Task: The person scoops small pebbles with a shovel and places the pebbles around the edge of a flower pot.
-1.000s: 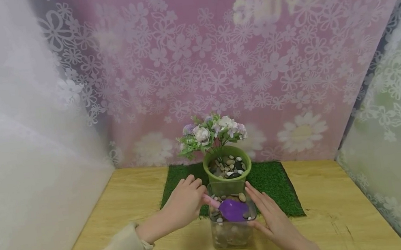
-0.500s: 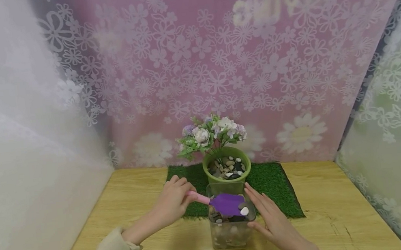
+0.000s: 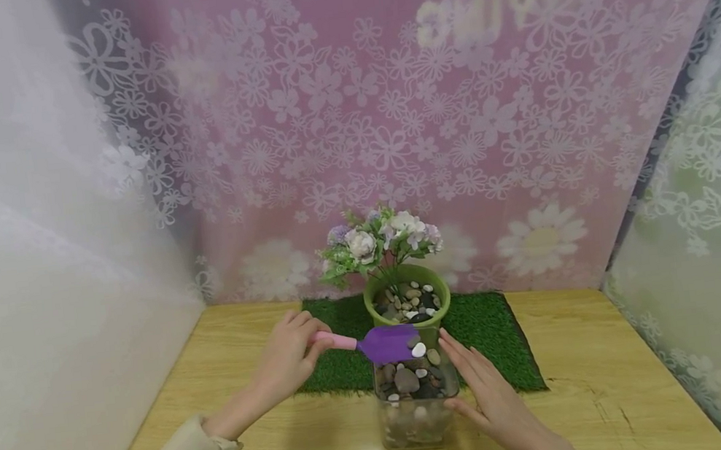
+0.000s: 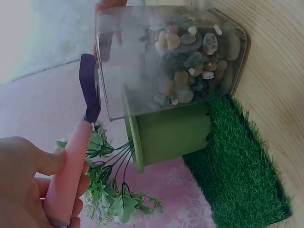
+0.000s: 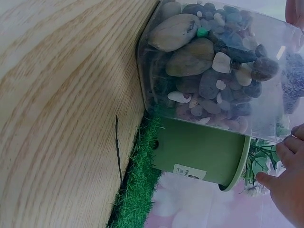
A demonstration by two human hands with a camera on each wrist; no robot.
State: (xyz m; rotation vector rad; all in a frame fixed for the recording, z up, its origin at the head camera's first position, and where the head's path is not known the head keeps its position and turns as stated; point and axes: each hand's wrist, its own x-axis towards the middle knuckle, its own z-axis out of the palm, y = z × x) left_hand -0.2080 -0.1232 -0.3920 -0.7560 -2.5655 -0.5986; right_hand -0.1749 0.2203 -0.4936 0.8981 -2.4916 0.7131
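My left hand grips the pink handle of a toy shovel with a purple blade. A white pebble and a darker one lie at the blade's tip. The shovel is over the back of a clear plastic container, above its rim in the left wrist view. Mixed pebbles fill the container's lower part. My right hand rests its extended fingers along the container's right side. Behind the container stands a green flowerpot, with pebbles and artificial flowers in it.
The pot stands on a green artificial grass mat, laid on a wooden table. A pink floral curtain hangs behind, with pale sheets along both sides.
My left hand has lifted the shovel out of the container, bringing it back and left toward the pot with pebbles on the blade. My right hand has stayed at the container.
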